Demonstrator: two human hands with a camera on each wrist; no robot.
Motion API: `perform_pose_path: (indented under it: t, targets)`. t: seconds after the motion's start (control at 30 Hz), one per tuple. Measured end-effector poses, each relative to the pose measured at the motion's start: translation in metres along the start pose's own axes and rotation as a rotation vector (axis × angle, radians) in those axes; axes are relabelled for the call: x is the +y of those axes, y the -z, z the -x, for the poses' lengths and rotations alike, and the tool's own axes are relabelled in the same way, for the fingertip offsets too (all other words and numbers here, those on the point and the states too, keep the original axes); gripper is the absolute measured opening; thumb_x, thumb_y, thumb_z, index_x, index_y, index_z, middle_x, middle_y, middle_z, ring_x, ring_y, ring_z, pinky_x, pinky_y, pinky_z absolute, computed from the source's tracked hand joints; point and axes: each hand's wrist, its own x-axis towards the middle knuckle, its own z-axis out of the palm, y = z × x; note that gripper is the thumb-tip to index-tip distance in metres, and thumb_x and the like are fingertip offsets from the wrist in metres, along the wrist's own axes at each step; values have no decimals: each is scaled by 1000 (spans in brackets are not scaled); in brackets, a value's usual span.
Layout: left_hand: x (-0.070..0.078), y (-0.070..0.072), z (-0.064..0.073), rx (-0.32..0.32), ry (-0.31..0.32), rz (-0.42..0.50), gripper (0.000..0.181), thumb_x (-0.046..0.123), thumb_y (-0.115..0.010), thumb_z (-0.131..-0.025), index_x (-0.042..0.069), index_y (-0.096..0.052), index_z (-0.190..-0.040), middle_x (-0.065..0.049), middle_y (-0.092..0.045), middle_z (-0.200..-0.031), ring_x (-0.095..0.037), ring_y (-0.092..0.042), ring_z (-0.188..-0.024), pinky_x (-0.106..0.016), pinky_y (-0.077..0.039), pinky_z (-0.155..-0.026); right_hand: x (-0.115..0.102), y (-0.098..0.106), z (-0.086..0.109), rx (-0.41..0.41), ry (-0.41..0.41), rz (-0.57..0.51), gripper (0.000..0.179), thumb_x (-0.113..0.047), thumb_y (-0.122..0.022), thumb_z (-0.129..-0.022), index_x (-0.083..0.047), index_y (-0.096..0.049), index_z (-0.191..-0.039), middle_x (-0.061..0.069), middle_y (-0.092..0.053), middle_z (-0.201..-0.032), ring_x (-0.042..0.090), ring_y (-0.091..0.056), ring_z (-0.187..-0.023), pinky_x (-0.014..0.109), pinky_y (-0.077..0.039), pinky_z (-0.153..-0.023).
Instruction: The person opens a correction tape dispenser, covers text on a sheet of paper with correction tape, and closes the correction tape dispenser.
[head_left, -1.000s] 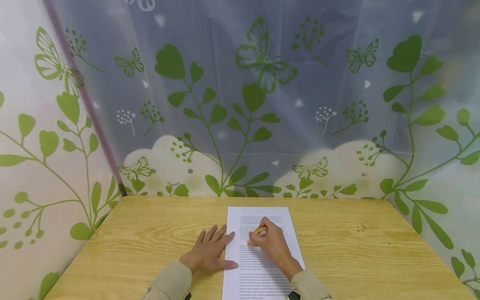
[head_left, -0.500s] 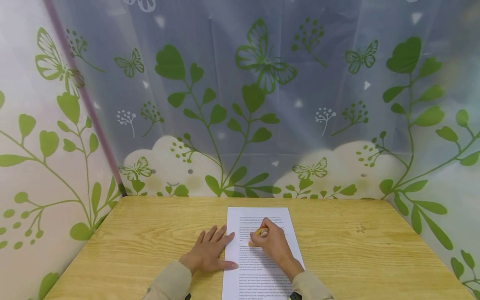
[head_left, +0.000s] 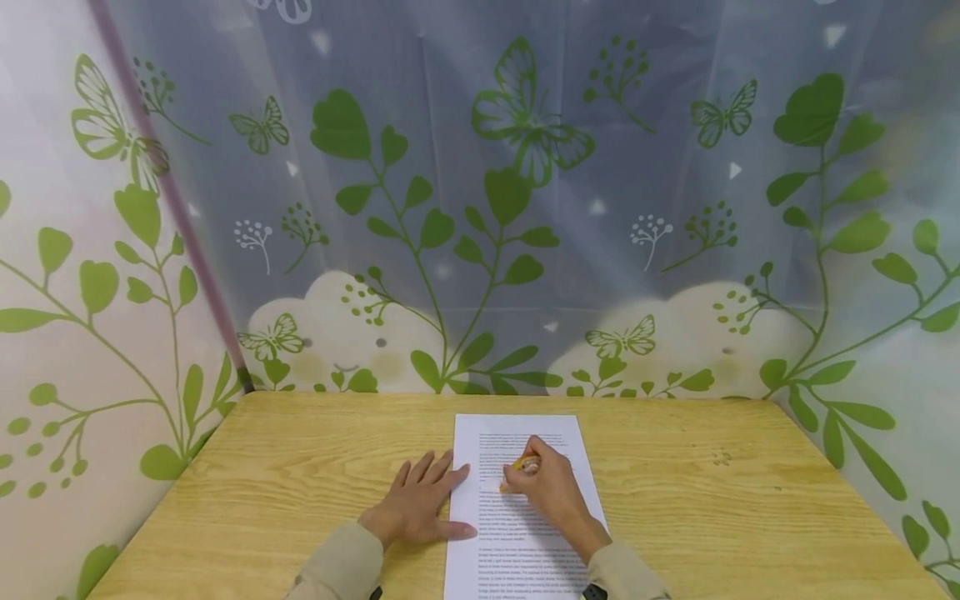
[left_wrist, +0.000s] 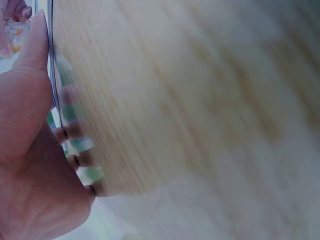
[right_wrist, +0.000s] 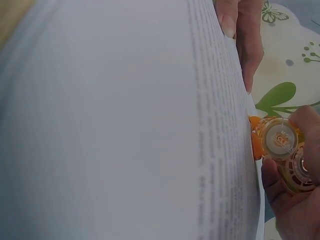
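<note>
A printed sheet of paper [head_left: 461, 571] lies lengthwise on the wooden table. My left hand [head_left: 420, 504] rests palm down at its left edge, fingers spread, with the thumb and index finger over the margin. In my right hand [head_left: 557, 496] I grip an orange, see-through correction tape dispenser [head_left: 525, 463]. Its orange tip meets the paper among the lines of text, left of the hand. Round reels show through the casing of the correction tape dispenser [right_wrist: 281, 142] in the right wrist view. Whether a white strip lies on the text is too small to tell.
The wooden table [head_left: 712, 508] extends to both sides of the sheet. Behind it hangs a curtain [head_left: 450, 250] printed with leaves, butterflies and clouds, meeting the table's back edge. Similar patterned cloth stands at the left and right.
My right hand has slid slightly to the right along the text with the correction tape dispenser. The left hand and the paper have stayed in place.
</note>
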Motion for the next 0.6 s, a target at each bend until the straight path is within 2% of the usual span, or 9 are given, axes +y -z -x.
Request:
perform_pose_path:
  t: [0.6]
  targets:
    - [2, 2, 1, -9, 1, 19, 86, 66, -55, -84, 15, -32, -150, -16, -18, -156, -41, -11, -141, -62, -8, -109, 2, 8, 1, -12, -26, 5, 29, -18, -73, -84, -10, -46, -77, -4, -57, -67, 10, -51, -57, 23, -42, -47]
